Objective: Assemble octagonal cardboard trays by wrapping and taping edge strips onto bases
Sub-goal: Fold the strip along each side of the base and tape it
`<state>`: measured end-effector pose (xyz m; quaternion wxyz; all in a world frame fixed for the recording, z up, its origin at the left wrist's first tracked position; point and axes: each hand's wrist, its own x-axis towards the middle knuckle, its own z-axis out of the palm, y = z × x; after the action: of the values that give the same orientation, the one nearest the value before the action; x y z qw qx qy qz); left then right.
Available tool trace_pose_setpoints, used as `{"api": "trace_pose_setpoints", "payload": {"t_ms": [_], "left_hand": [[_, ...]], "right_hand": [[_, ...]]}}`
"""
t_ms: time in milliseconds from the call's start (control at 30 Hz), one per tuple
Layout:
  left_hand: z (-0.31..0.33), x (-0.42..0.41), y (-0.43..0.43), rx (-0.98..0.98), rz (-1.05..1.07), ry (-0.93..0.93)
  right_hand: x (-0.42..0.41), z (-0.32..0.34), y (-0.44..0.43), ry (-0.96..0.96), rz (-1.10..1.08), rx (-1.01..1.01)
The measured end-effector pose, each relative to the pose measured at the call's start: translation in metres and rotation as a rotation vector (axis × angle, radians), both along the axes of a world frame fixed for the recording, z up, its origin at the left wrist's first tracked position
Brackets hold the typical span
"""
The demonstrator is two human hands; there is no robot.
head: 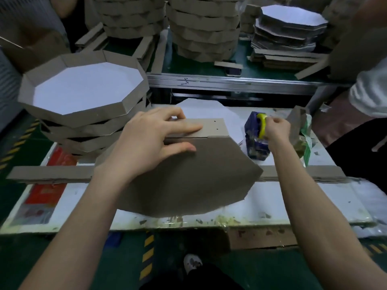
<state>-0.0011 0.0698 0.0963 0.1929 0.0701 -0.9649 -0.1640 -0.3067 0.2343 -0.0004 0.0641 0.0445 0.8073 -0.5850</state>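
A white desk (pixel 293 206), smeared and flecked with scraps along its near edge, stands on a green floor (pixel 62 258) marked with a yellow-and-black striped line (pixel 147 256). A red printed sheet (pixel 50 193) lies at the desk's left end. Below the desk a white shoe (pixel 192 263) shows. Beyond a metal rail (pixel 240 82) lies a phone (pixel 233 71). A white sleeve (pixel 370 97) enters from the right.

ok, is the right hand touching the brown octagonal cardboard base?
No, the right hand pinches at the blue tape dispenser with the yellow wheel, while only the left hand rests on the brown octagonal cardboard base.
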Motion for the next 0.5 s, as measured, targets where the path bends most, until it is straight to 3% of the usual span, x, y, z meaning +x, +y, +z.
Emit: {"api": "trace_pose_setpoints", "payload": {"t_ms": [100,167,367,500], "left_hand": [[0.001,-0.003,-0.002,0.039,-0.001,-0.001],[0.001,-0.005,-0.003,0.061,0.006,-0.014],[0.006,-0.015,-0.002,0.071,0.039,-0.059],[0.007,-0.020,0.000,0.084,0.053,-0.065]], "right_hand": [[-0.049,-0.050,-0.008,-0.212,0.051,0.310],[-0.066,-0.069,-0.010,-0.254,0.082,0.417],[-0.097,-0.097,-0.001,-0.406,0.144,0.339],[-0.105,-0.100,0.006,-0.444,0.024,0.324]]}}
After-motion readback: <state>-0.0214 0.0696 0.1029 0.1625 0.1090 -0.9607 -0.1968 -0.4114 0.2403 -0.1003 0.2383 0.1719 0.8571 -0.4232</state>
